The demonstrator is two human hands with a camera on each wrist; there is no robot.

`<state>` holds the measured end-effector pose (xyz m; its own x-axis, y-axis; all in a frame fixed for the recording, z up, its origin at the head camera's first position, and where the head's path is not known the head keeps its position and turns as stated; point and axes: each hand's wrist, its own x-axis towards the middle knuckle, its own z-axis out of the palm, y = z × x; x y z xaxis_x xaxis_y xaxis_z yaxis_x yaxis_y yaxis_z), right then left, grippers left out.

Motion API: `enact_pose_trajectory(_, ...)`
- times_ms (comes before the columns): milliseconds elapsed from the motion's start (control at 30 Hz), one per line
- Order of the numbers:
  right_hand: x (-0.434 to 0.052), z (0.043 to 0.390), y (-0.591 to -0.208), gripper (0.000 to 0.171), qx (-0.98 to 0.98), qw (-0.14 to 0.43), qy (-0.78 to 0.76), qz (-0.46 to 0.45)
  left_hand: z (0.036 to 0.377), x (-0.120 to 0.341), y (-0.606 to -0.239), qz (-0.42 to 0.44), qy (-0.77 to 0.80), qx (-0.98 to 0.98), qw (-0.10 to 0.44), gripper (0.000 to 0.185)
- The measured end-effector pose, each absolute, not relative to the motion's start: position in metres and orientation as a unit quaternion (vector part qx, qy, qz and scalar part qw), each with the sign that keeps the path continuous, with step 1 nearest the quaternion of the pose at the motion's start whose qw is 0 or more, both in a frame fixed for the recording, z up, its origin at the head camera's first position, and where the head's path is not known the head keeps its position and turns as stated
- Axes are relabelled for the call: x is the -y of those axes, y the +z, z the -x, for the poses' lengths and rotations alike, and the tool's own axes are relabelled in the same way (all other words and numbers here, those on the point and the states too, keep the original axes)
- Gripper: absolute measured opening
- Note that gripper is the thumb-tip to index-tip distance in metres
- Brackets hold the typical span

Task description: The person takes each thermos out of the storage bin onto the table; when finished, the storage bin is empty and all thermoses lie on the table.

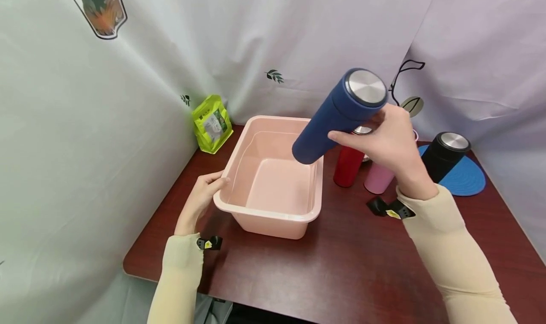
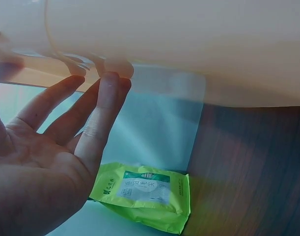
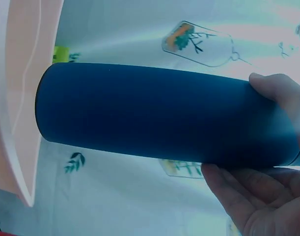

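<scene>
My right hand [image 1: 390, 139] grips a blue thermos bottle [image 1: 330, 117] with a silver lid, thumb on one side and fingers on the other. The bottle tilts, its base lower and over the right side of a pink plastic basin [image 1: 279, 184]. In the right wrist view the blue thermos bottle [image 3: 154, 115] lies across the picture, its base beside the basin's wall [image 3: 22, 98]. At the basin's left rim, my left hand [image 1: 200, 200] pinches the edge, thumb on top. The left wrist view has its fingers [image 2: 98, 113] against the basin's outer side.
Right of the basin stand a red bottle [image 1: 346, 167], a pink bottle [image 1: 378, 178] and a black bottle [image 1: 443, 155]. A round blue mat [image 1: 467, 179] lies by the black one. A green packet [image 1: 212, 124] leans against the back-left curtain. The dark wooden table [image 1: 332, 262] carries everything.
</scene>
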<state>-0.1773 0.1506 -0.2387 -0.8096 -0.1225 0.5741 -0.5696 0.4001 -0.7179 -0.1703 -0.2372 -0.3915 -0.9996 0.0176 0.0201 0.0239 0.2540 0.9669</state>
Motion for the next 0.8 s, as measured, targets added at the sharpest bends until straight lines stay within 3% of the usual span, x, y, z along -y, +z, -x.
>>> enact_pose_trajectory(533, -0.187, 0.137, -0.236, 0.05, 0.766, 0.316, 0.533, -0.173, 0.173, 0.237, -0.392, 0.012, -0.62, 0.785, 0.0, 0.044)
enact_pose_trajectory(800, -0.2, 0.126, -0.242, 0.063, 0.763, 0.32, 0.544, -0.136, 0.173, 0.237, -0.393, 0.006, -0.629, 0.777, -0.004, 0.045)
